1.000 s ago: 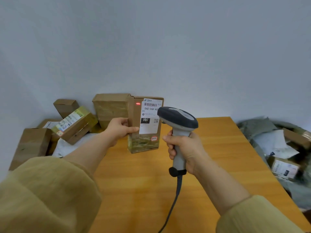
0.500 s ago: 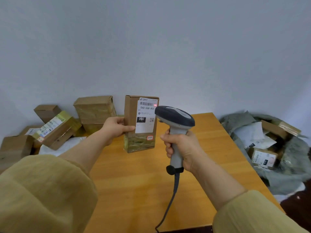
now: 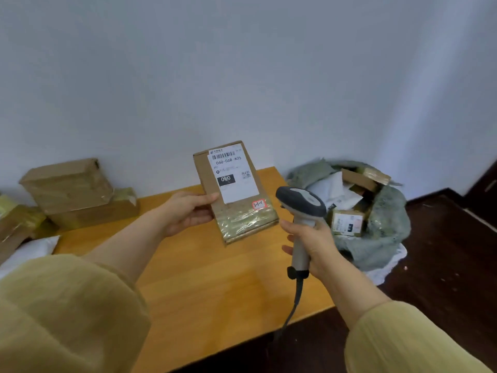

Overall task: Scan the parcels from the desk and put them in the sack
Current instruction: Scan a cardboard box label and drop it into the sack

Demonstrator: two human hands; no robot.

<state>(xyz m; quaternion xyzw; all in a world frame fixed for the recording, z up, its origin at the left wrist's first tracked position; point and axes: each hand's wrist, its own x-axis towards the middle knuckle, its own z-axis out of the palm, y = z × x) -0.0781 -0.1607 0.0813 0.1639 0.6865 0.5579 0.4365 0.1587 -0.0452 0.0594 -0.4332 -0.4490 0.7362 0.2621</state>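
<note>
In the head view, a labelled parcel (image 3: pixel 234 192) is gripped at its left edge by the left hand (image 3: pixel 185 211) and held tilted above the worktop (image 3: pixel 204 278). The scanner (image 3: pixel 301 211) handle is clasped by the right hand (image 3: pixel 312 240). The sack (image 3: pixel 382 238) is seen on the floor just beside the worktop, with parcels inside.

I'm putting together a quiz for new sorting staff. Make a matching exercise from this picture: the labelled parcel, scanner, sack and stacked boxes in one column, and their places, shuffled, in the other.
Things:
1. labelled parcel
2. scanner
3. sack
4. stacked boxes

Places:
A. on the floor, right of the desk
B. gripped in the right hand
C. at the back left of the desk
D. held in the left hand

Pairs: 1-D, 2-B, 3-A, 4-C
</note>
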